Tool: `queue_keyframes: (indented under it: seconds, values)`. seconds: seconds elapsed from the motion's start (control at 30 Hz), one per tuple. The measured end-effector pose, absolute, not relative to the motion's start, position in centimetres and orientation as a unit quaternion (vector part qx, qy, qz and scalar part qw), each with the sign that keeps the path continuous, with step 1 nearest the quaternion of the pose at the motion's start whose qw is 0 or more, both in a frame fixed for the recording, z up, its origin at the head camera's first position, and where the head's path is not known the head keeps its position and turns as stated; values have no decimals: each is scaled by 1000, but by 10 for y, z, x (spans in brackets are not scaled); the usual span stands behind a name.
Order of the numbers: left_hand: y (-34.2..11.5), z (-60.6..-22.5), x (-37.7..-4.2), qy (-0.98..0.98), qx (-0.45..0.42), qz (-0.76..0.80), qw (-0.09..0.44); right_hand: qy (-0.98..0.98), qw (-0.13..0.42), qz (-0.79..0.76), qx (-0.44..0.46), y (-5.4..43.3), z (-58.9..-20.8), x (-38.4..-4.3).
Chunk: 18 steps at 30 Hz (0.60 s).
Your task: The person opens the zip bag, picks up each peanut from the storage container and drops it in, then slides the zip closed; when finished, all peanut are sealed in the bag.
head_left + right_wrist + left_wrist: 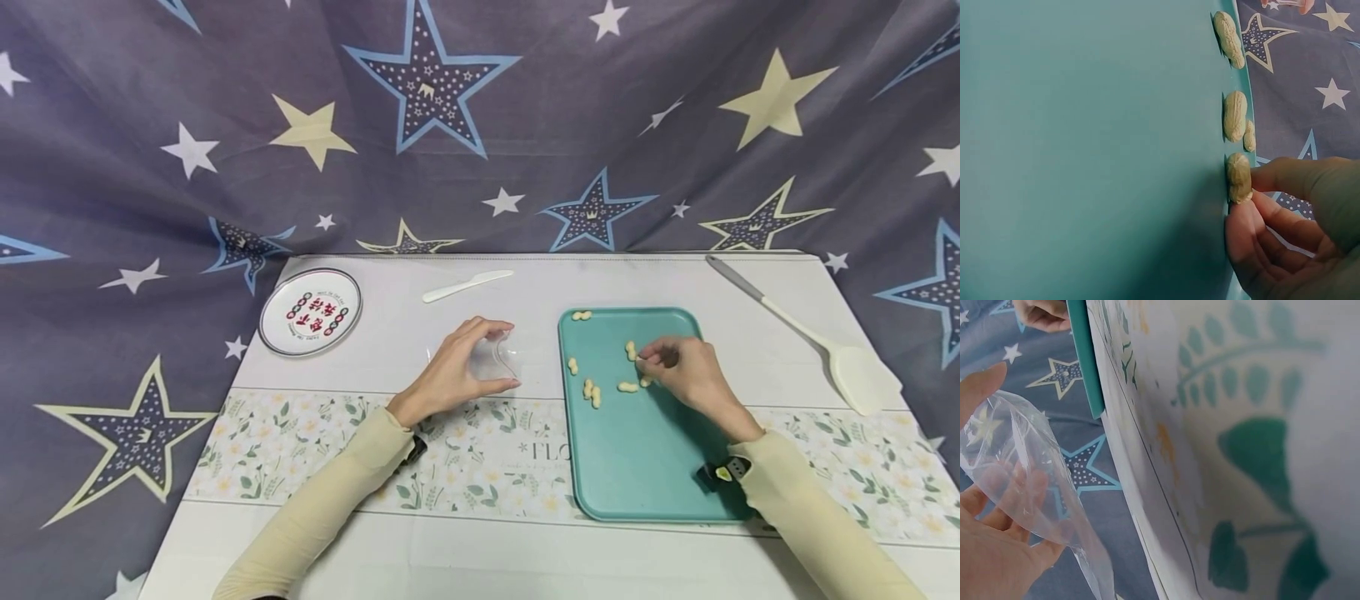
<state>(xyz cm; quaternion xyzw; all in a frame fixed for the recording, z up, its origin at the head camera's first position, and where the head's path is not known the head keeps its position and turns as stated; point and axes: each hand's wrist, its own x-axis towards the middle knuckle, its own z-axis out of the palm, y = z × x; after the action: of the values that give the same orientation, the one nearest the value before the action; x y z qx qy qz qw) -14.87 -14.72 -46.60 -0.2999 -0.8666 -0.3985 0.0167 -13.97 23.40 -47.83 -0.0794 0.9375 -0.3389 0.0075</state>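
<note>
My left hand (446, 371) curves around a clear plastic bag (491, 362), thumb and fingers spread apart at its mouth. In the left wrist view the crinkled bag (1029, 469) looks see-through, with fingers showing through it. Over the teal tray (645, 475), my right hand (686, 371) has its thumb and fingertips brought together in a pinch at a peanut (1239, 178), part of it hidden by the fingers in the head view. Other peanuts lie close by, such as one peanut (627, 387) just left of the fingertips and another peanut (631, 351) behind it.
More peanuts (592, 393) are scattered on the tray's left and far side. A printed plate (310, 312) sits at the back left, with a white plastic knife (468, 286) to its right. Right of the tray lies a white spatula (858, 375). A star-patterned cloth (480, 192) hangs behind the table.
</note>
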Motion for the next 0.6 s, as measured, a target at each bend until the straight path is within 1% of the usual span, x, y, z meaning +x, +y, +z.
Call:
queue_keyframes:
  seconds: [0.27, 0.6]
  values:
    - [-146, -466, -148, -866, -302, -399, 17, 936, -5, -342, -86, 233, -478, -141]
    - [-145, -466, -148, -862, -310, -401, 23, 918, -51, -379, -104, 215, -468, -142]
